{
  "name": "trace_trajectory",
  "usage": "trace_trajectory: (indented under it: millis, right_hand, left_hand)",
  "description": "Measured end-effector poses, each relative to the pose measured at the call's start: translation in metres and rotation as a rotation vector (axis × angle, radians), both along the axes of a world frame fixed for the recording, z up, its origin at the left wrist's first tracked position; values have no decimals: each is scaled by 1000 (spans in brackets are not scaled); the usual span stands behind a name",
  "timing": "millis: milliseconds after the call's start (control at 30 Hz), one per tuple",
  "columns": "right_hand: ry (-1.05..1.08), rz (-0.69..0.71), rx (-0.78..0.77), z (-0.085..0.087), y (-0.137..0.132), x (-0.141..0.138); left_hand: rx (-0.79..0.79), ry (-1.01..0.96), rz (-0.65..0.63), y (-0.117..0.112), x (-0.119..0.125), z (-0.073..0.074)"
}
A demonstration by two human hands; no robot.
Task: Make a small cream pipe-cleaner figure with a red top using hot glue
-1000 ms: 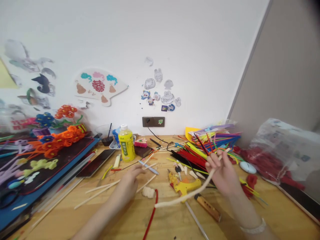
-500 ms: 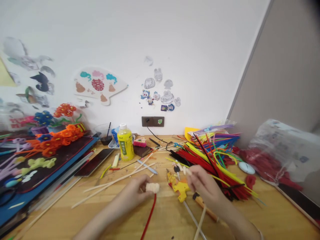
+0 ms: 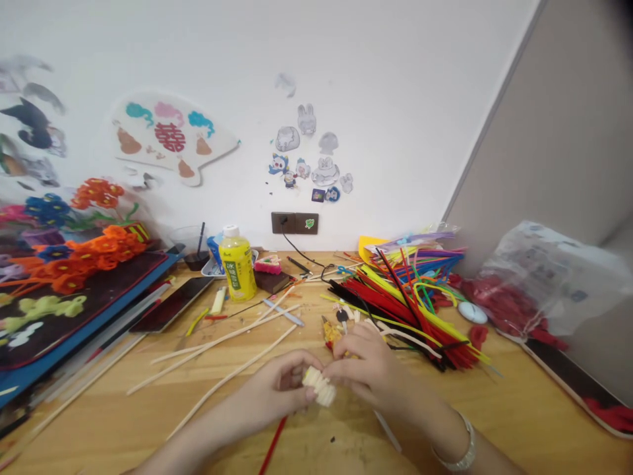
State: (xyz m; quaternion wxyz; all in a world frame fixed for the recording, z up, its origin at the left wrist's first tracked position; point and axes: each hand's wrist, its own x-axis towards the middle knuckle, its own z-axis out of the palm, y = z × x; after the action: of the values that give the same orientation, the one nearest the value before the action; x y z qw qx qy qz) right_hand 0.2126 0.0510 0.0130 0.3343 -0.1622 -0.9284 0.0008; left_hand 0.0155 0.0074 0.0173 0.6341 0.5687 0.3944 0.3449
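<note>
Cream coil point(image 3: 321, 390) now between both hands point(image 3: 284, 382) point(image 3: 368, 363)

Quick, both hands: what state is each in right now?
Left hand: closed, holding the cream ribbed piece between thumb and fingers.
Right hand: fingers curled at the piece's edge; grip can't be told.

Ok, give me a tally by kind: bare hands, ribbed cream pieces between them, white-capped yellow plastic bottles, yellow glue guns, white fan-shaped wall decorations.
Bare hands (left hand, right hand): 2
Ribbed cream piece: 1
White-capped yellow plastic bottle: 1
Yellow glue gun, partly hidden: 1
White fan-shaped wall decoration: 1
Total: 6
</note>
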Motion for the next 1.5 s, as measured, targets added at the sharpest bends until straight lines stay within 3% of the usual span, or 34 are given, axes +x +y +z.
trace_trajectory:
  millis: [500,700,1033,1167,1500]
  right_hand:
    - [10,-9,110,-3,1,-2]
    - [82,45,-160,-1,3,-2]
    - [356,69,-650,-2,0,-9]
    - [408,84,-773,-3,0,-10]
    - [563,83,-1029,-31,-2,-26]
  left_hand:
    - [-90,-65,-14,-1,1,-21]
    - [-90,-133,9,1,4,-25]
    - [-43,-124,42,-5,9,-13]
    - [-28,-120,50,-8,8,-13]
    - [75,-213,223,-13,14,-8]
